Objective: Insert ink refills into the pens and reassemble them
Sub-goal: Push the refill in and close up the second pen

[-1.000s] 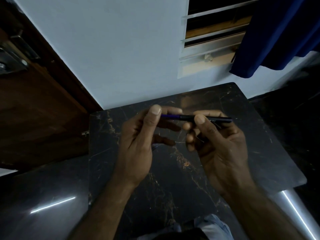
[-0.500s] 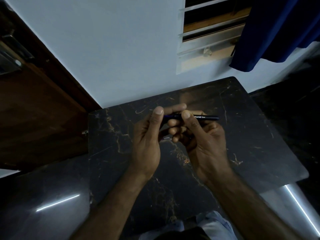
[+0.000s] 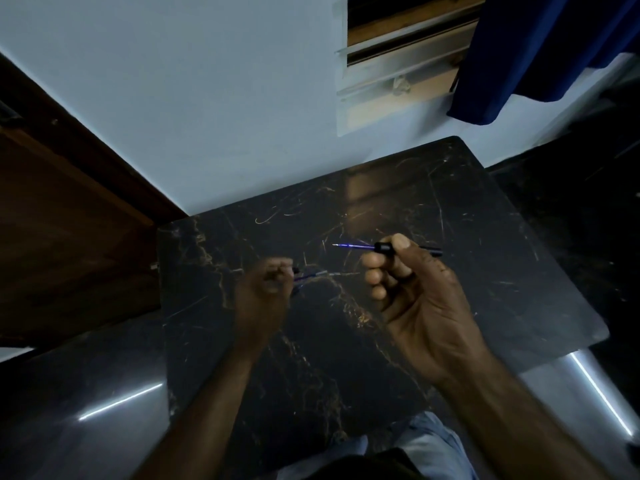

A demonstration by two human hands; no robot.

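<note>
My right hand [image 3: 412, 296] grips a black pen barrel [image 3: 429, 251] held level above the dark marble table [image 3: 502, 271]. A thin blue ink refill [image 3: 353, 246] sticks out of the barrel's left end, its tip pointing left. My left hand [image 3: 265, 292] is blurred with motion, low over the table to the left of the right hand. Its fingers are closed around several small blue and dark pen parts [image 3: 308, 275], whose ends poke out to the right. What exactly those parts are I cannot tell.
The table stands against a pale wall [image 3: 207, 116]. A wooden door [image 3: 62, 237] lies to the left, a louvred window [image 3: 398, 53] and a blue curtain [image 3: 540, 50] at the back right. Glossy dark floor [image 3: 86, 393] surrounds the table.
The hands, joined on the pen before, have moved apart. The left hand dropped down and left with small parts. The refill now shows bare out of the barrel in the right hand.
</note>
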